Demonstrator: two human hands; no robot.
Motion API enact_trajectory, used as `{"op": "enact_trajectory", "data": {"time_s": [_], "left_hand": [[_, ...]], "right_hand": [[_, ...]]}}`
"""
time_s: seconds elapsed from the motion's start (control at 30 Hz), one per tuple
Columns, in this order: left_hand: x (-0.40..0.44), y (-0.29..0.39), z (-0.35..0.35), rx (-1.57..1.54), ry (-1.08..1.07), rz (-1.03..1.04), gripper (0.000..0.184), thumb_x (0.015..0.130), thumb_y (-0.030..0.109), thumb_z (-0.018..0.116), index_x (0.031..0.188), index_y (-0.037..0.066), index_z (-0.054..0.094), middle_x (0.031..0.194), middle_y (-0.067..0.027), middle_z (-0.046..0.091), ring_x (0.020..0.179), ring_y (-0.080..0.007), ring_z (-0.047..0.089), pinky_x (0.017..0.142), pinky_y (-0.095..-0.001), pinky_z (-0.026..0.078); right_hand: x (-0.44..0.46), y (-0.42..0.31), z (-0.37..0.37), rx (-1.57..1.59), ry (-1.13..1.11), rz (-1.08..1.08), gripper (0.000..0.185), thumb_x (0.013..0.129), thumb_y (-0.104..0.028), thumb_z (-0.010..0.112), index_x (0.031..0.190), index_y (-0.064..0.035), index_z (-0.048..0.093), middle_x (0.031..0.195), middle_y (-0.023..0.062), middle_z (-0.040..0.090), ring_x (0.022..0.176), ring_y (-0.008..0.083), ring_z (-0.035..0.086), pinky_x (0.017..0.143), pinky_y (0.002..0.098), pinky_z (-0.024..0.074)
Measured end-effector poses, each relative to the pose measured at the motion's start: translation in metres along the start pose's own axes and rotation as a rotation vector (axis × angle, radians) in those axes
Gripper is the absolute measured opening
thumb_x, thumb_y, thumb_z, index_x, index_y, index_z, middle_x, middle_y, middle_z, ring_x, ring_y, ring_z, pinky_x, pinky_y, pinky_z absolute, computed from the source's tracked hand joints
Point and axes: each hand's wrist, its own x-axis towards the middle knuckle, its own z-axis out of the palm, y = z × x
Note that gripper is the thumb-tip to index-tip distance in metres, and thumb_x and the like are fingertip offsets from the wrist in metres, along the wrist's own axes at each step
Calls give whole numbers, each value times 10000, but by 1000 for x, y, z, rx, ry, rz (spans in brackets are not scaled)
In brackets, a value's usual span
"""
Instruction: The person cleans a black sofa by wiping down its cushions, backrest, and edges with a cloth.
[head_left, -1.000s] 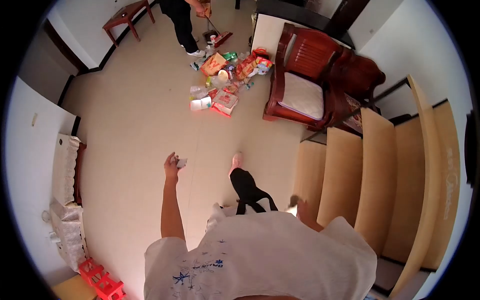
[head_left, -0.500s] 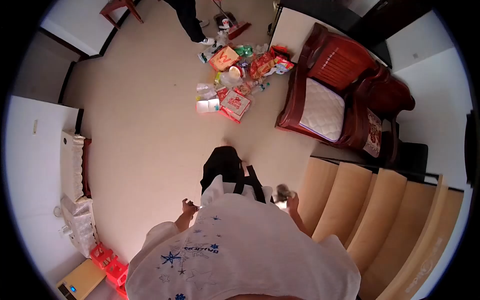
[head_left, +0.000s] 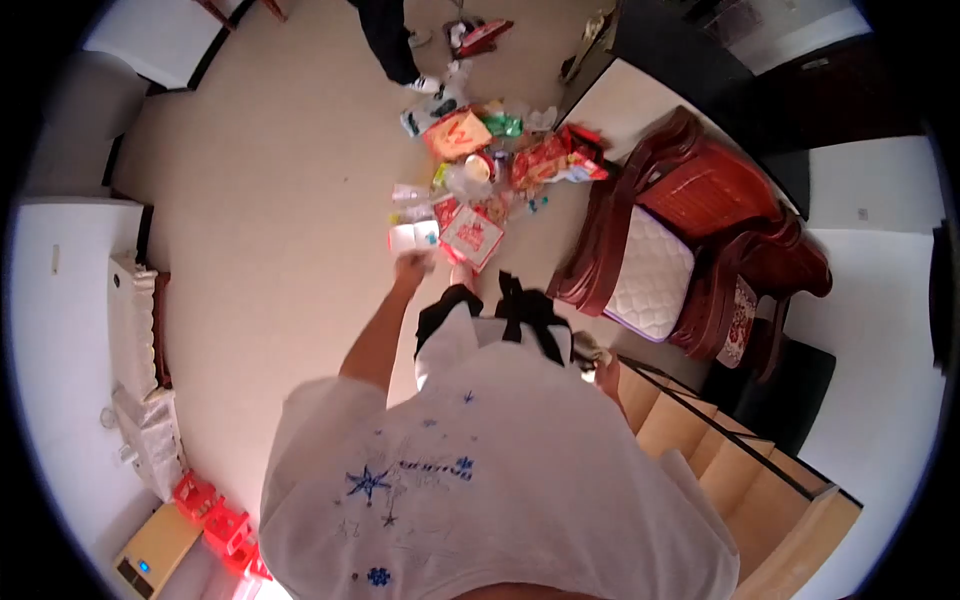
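Observation:
My left hand (head_left: 412,267) stretches forward to the near edge of the litter pile, just by a white open box (head_left: 412,238). Its fingers are smeared by motion, and I cannot tell whether they touch the box. Low at my right side, my right hand (head_left: 606,374) is closed on a crumpled-looking brown and white item (head_left: 588,350), whose kind I cannot make out. Right of the white box lies a flat red and white box (head_left: 472,237). Beyond them are an orange bag (head_left: 458,135), a red bag (head_left: 540,160) and a bowl (head_left: 478,168).
A person's leg in dark trousers (head_left: 386,42) stands behind the pile, near a red dustpan or broom head (head_left: 484,38). A wooden armchair with a pale cushion (head_left: 650,270) is on the right, with wooden shelving (head_left: 720,460) nearer me. Red plastic stools (head_left: 225,525) stand lower left.
I have moved closer to the pile. My left hand has swung from my side forward to the white box. My right hand still holds the brown and white item.

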Motion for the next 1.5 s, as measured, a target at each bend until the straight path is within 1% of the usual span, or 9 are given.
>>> {"op": "enact_trajectory", "data": {"time_s": [0.13, 0.4, 0.57, 0.63, 0.73, 0.93, 1.2, 1.33, 1.5], "left_hand": [[100, 127, 63, 46, 34, -23, 347, 874, 318, 621, 1033, 30, 732, 947, -204, 723, 936, -300, 699, 822, -410, 535], [201, 187, 156, 195, -197, 155, 244, 893, 128, 576, 1049, 60, 751, 1014, -160, 736, 943, -241, 696, 874, -371, 527], [248, 146, 196, 205, -165, 18, 306, 859, 263, 687, 1103, 85, 736, 1033, -168, 721, 993, -260, 667, 923, -421, 481], [265, 75, 215, 634, 71, 380, 654, 762, 242, 780, 1346, 71, 540, 1205, -167, 643, 1181, -311, 569, 1073, -460, 357], [232, 222, 234, 319, -140, -411, 442, 771, 201, 769, 1169, 44, 663, 1072, -160, 694, 1016, -291, 654, 864, -429, 536], [272, 284, 293, -48, -305, -756, 408, 1019, 326, 425, 1283, 13, 428, 973, -199, 649, 646, -364, 711, 488, -411, 605], [334, 367, 356, -260, -358, -576, 443, 1060, 386, 358, 1092, -35, 493, 797, -188, 709, 537, -241, 681, 474, -317, 558], [338, 391, 370, -46, -401, -550, 448, 1049, 340, 425, 797, 3, 579, 556, -120, 622, 414, -199, 585, 394, -312, 474], [349, 284, 374, 97, -256, -331, 469, 1010, 389, 488, 704, 53, 603, 500, -68, 554, 413, -183, 544, 410, -333, 433]], "right_hand": [[35, -14, 12, 220, -23, -12, 337, 866, -88, 538, 1187, 8, 576, 1039, 117, 648, 924, 176, 619, 825, 329, 505], [120, 48, 16, 228, -103, 2, 387, 932, -281, 592, 1219, -26, 542, 973, 96, 672, 887, 211, 641, 742, 375, 525], [209, 11, -24, 117, -302, 199, 341, 929, -232, 580, 1206, -34, 553, 1028, 122, 676, 956, 230, 646, 800, 373, 526], [254, -8, -52, 78, -387, 240, 324, 928, -212, 575, 1200, -38, 557, 1050, 133, 678, 984, 238, 648, 823, 373, 527], [321, -25, -91, -2, -483, 274, 300, 927, -183, 568, 1192, -43, 564, 1083, 148, 681, 1025, 249, 652, 857, 372, 527], [468, -30, -129, -399, -666, 157, 330, 893, -185, 557, 1212, -121, 607, 1175, 135, 672, 1104, 320, 642, 955, 434, 504], [542, -16, -148, -364, -830, 78, 402, 898, -268, 511, 1282, -206, 612, 1229, 135, 657, 1172, 317, 600, 978, 430, 485], [532, 14, -130, -175, -463, -330, 209, 893, -374, 630, 795, -249, 765, 744, 54, 710, 773, 261, 678, 681, 432, 518], [520, -78, -204, 206, -662, 215, 319, 974, -372, 565, 1060, -85, 675, 880, 95, 699, 809, 264, 666, 701, 416, 541]]}}
